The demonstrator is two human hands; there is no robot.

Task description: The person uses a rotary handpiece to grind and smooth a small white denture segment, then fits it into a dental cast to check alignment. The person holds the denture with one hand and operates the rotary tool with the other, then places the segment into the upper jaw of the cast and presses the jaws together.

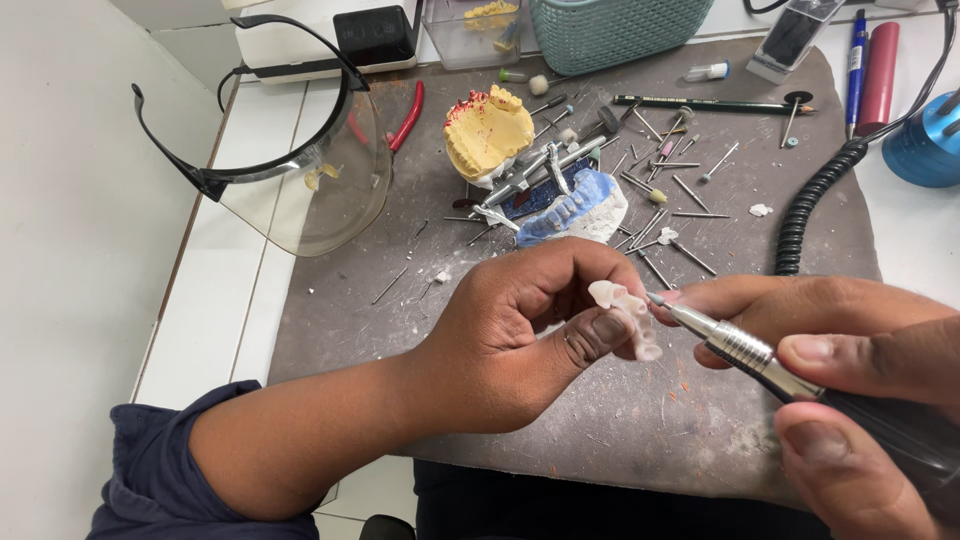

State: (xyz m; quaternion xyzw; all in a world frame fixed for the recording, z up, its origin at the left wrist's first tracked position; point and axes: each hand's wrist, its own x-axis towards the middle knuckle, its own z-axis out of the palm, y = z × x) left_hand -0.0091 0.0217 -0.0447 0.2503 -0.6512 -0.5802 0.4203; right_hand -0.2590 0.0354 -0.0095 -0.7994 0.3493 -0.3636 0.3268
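Above the grey mat (330, 330), a small pale tooth piece (627, 312) is pinched by the left hand (520, 335), and the grinding tool (745, 350) is grasped by the right hand (850, 380); light, steady touches are best advised

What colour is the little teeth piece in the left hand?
Pale pinkish white; the teeth piece shows best in the head view.

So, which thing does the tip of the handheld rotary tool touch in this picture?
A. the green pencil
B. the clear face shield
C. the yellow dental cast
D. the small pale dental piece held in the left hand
D: the rotary tool, gripped by the right hand, has its tip against the small pale dental piece pinched in the left hand, while the yellow cast lies farther back on the mat.
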